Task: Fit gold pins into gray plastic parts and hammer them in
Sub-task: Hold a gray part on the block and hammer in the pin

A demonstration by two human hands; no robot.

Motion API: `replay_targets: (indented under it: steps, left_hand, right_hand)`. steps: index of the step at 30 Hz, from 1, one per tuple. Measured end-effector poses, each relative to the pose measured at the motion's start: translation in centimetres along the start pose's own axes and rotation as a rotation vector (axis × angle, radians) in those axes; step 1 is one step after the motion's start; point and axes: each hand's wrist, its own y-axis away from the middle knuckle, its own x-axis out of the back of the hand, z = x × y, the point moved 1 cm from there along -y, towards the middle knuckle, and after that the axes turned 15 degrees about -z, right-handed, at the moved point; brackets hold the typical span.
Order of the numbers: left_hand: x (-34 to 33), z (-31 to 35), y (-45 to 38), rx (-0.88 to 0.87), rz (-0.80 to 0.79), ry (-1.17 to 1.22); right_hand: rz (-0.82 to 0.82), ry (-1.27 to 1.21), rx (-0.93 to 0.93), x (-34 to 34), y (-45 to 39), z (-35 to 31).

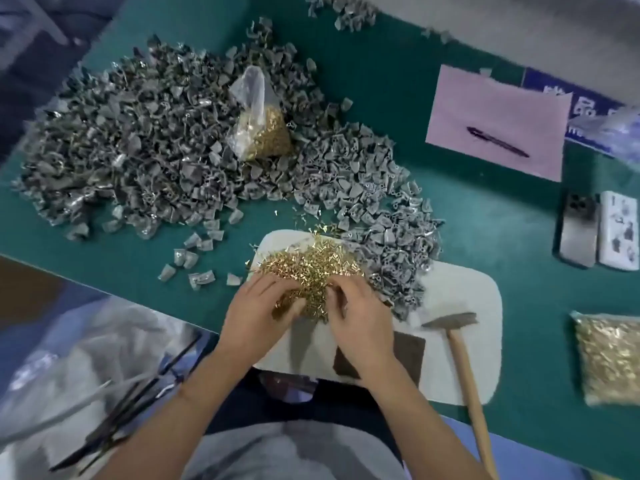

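Pins (308, 268) lie heaped on the white pad (460, 296) at the surface's near edge, gray parts (145, 147) piled behind and to the right. Both hands dig into the heap: the left hand (258, 311) lies over it with fingers bent, the right hand (358, 315) seems to pinch at pins, though neither grip is clear. Raking could scatter pins off the pad, or several could come up at once. The hammer (460, 344) lies untouched. White characters on the blue sign (568, 102) at the far right are too blurred to read.
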Motion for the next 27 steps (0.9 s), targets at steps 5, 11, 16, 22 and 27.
replay_targets:
  steps: [5,11,16,22,27]
  left_hand:
    - [-1.9,-0.9,-0.4,-0.11,0.076,-0.094]
    - [-2.6,-1.5,-0.2,-0.223,0.213,-0.249]
    - [-2.9,-1.4,0.2,-0.261,0.26,-0.313]
    - [-3.2,-1.6,0.5,-0.301,0.316,-0.295]
    - [-2.9,-0.9,0.8,-0.334,0.396,-0.293]
  right_hand:
    - [0.022,0.064,-0.027,-0.8,-0.5,1.1]
    - [0.054,0.121,-0.048,-1.2,-0.9,1.7]
    - [0.144,0.082,-0.033,-1.4,-0.8,1.5]
    - [0.199,0.113,-0.036,-1.6,-1.1,1.3]
    - [0.291,0.138,0.046,-1.6,-0.6,1.3]
